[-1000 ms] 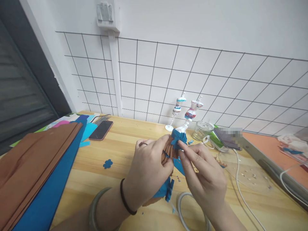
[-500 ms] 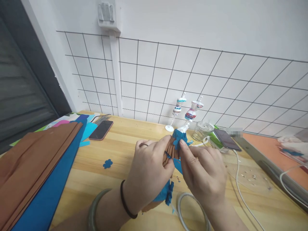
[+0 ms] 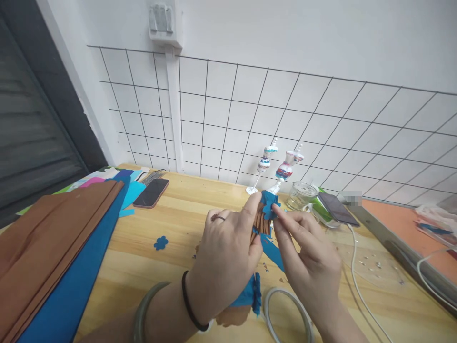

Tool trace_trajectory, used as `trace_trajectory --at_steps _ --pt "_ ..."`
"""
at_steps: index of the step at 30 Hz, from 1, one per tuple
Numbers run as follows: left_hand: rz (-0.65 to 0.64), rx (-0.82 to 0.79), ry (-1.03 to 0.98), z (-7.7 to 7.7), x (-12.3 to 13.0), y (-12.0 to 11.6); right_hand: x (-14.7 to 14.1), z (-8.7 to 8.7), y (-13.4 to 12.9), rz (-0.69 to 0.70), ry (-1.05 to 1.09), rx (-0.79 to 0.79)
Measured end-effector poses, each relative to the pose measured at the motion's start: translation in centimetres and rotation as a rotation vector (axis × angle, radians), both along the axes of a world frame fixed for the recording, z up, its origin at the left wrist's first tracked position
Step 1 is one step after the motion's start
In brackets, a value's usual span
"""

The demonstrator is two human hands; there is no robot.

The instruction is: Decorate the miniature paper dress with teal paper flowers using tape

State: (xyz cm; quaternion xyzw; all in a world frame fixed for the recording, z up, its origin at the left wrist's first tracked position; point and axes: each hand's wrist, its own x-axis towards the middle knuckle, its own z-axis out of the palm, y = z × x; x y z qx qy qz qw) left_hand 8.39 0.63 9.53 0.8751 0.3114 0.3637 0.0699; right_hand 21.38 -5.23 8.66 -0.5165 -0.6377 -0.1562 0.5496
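My left hand (image 3: 226, 243) is closed round a miniature dress form (image 3: 274, 186), whose white end points away from me. Pleated brown paper (image 3: 263, 220) and blue paper dress it, and a brown and blue skirt part (image 3: 235, 312) shows below my wrist. Between the fingertips of my right hand (image 3: 310, 255) is the edge of a blue paper flower (image 3: 270, 208), which lies against the dressed front. My left palm and fingers hide the middle of the form. Another blue paper flower (image 3: 161, 243) lies flat on the table to the left.
A tape roll (image 3: 268, 321) lies near my right wrist. Brown and blue paper sheets (image 3: 53, 238) cover the left side, beside a phone (image 3: 152, 193). Two small dress forms (image 3: 287, 164), a clear jar (image 3: 302, 195) and a cabled phone (image 3: 337, 208) stand or lie at the back.
The blue flower shows more fully now, as my right fingers have drawn back slightly to its right edge. The view has shifted a little; my left hand keeps its hold.
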Motion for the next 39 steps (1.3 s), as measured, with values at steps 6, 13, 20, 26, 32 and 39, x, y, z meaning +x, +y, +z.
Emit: trace_trajectory --at_steps 6,13,20,26,32,39 --pt "-0.056 0.013 0.086 -0.1 0.0 -0.2 0.1 0.2 0.1 -0.005 -0.033 0.0" --pt "-0.052 0.025 0.154 0.0 0.1 -0.2 0.2 -0.2 0.1 -0.009 -0.023 -0.015" --pt "-0.032 0.045 0.146 0.2 0.0 -0.2 -0.3 0.7 -0.3 0.047 0.168 -0.114" --pt "-0.028 0.038 0.159 0.0 0.1 -0.2 0.2 0.8 -0.4 0.05 0.558 -0.239" --pt "-0.056 0.056 0.188 0.0 0.1 -0.4 0.2 1.0 0.0 0.03 0.783 -0.203" --pt "-0.052 0.094 0.179 -0.1 0.2 -0.5 0.3 1.0 0.1 0.033 0.716 -0.2"
